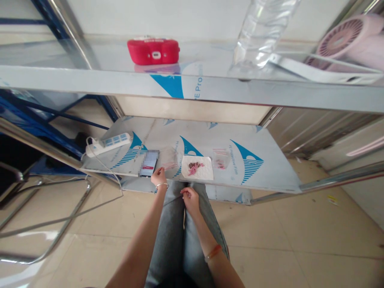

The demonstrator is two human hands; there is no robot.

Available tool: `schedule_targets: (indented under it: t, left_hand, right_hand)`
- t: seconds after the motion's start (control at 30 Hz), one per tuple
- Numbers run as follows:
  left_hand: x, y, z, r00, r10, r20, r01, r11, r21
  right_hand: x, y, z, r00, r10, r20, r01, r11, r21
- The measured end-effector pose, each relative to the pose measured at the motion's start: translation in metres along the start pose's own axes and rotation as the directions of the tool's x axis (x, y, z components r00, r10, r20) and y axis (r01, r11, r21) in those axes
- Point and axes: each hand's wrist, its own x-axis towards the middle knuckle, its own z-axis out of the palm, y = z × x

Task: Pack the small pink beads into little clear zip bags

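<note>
Fingers curl on the left hand, near the phone and a clear bag on the lower shelf; from my station I can't tell whether they pinch anything. I see the right hand over the jeans, fingers bent, their grip unclear to me. Pink and dark beads lie on a white pad between that clear bag and a small bag of pink beads.

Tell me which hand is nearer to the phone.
The left. The left hand is right beside the near-right corner of the phone; the right hand is farther right, over the jeans.
</note>
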Motion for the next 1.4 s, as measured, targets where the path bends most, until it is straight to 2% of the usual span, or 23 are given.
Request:
schedule_targets:
  t: [0.07, 0.1, 0.17, 0.2, 0.27, 0.3, 0.33, 0.37, 0.47, 0.6, 0.73, 0.83, 0.9, 0.97, 1.07, 1.17, 1.23, 1.3, 1.33, 1.4]
  left_hand:
    - [-0.008, -0.001, -0.001, 0.996, -0.082, 0.027, 0.086, 0.978, -0.192]
    - [-0.015, -0.002, -0.002, 0.989, -0.124, 0.079, 0.143, 0.942, -0.304]
    - [-0.032, -0.007, -0.005, 0.946, -0.129, 0.299, 0.263, 0.842, -0.471]
    - [-0.042, -0.01, -0.007, 0.906, -0.097, 0.412, 0.319, 0.795, -0.515]
    - [-0.059, -0.018, -0.011, 0.773, -0.072, 0.63, 0.476, 0.723, -0.501]
    - [-0.066, -0.022, -0.013, 0.724, -0.062, 0.687, 0.526, 0.695, -0.491]
    - [-0.071, -0.025, -0.014, 0.692, -0.048, 0.72, 0.558, 0.668, -0.492]
    - [-0.074, -0.028, -0.015, 0.673, -0.038, 0.739, 0.583, 0.642, -0.498]
    - [-0.075, -0.032, -0.016, 0.652, -0.01, 0.758, 0.61, 0.6, -0.518]
    - [-0.072, -0.03, -0.017, 0.632, 0.026, 0.775, 0.575, 0.655, -0.491]
    - [-0.074, -0.027, -0.018, 0.638, 0.02, 0.77, 0.51, 0.738, -0.442]
    - [-0.077, -0.027, -0.018, 0.641, 0.007, 0.768, 0.502, 0.753, -0.426]
    - [-0.076, -0.027, -0.019, 0.635, 0.02, 0.772, 0.529, 0.717, -0.454]
    - [-0.074, -0.027, -0.021, 0.632, 0.043, 0.774, 0.578, 0.639, -0.507]
    - [-0.068, -0.027, -0.027, 0.657, 0.048, 0.752, 0.623, 0.527, -0.578]
    - [-0.064, -0.028, -0.033, 0.673, 0.034, 0.739, 0.621, 0.517, -0.589]
    - [-0.063, -0.03, -0.034, 0.649, 0.054, 0.759, 0.639, 0.502, -0.582]
    - [-0.065, -0.032, -0.034, 0.601, 0.1, 0.793, 0.668, 0.482, -0.567]
    - [-0.067, -0.033, -0.033, 0.566, 0.127, 0.815, 0.681, 0.485, -0.549]
    - [-0.071, -0.035, -0.03, 0.466, 0.171, 0.868, 0.697, 0.533, -0.479]
  right_hand:
    - [0.002, -0.005, -0.002, 0.994, 0.106, 0.002, -0.106, 0.987, 0.118]
    - [0.003, -0.008, -0.004, 0.986, 0.165, 0.015, -0.166, 0.972, 0.169]
    - [0.004, -0.017, -0.008, 0.968, 0.25, 0.037, -0.251, 0.936, 0.247]
    - [0.005, -0.021, -0.011, 0.964, 0.26, 0.052, -0.265, 0.925, 0.274]
    - [0.005, -0.028, -0.015, 0.966, 0.253, 0.059, -0.259, 0.919, 0.297]
    - [0.005, -0.03, -0.016, 0.968, 0.244, 0.056, -0.25, 0.921, 0.298]
    - [0.004, -0.031, -0.016, 0.97, 0.239, 0.042, -0.24, 0.924, 0.299]
    - [0.003, -0.031, -0.016, 0.972, 0.235, 0.021, -0.23, 0.925, 0.302]
    - [0.0, -0.027, -0.014, 0.976, 0.214, -0.033, -0.193, 0.928, 0.318]
    - [-0.003, -0.027, -0.012, 0.984, 0.17, -0.054, -0.142, 0.931, 0.337]
    - [-0.006, -0.032, -0.013, 0.993, 0.109, -0.049, -0.09, 0.952, 0.292]
    - [-0.007, -0.033, -0.012, 0.99, 0.118, -0.075, -0.089, 0.948, 0.305]
    - [-0.007, -0.032, -0.011, 0.987, 0.126, -0.099, -0.087, 0.939, 0.334]
    - [-0.008, -0.031, -0.011, 0.983, 0.13, -0.13, -0.077, 0.933, 0.351]
    - [-0.013, -0.028, -0.013, 0.984, 0.113, -0.137, -0.061, 0.939, 0.339]
    - [-0.021, -0.027, -0.016, 0.992, 0.086, -0.093, -0.055, 0.953, 0.297]
    - [-0.024, -0.025, -0.018, 0.994, 0.086, -0.071, -0.065, 0.964, 0.256]
    - [-0.025, -0.024, -0.019, 0.993, 0.103, -0.059, -0.088, 0.971, 0.22]
    - [-0.024, -0.024, -0.02, 0.992, 0.112, -0.057, -0.098, 0.973, 0.21]
    - [-0.023, -0.025, -0.02, 0.992, 0.117, -0.052, -0.104, 0.973, 0.205]
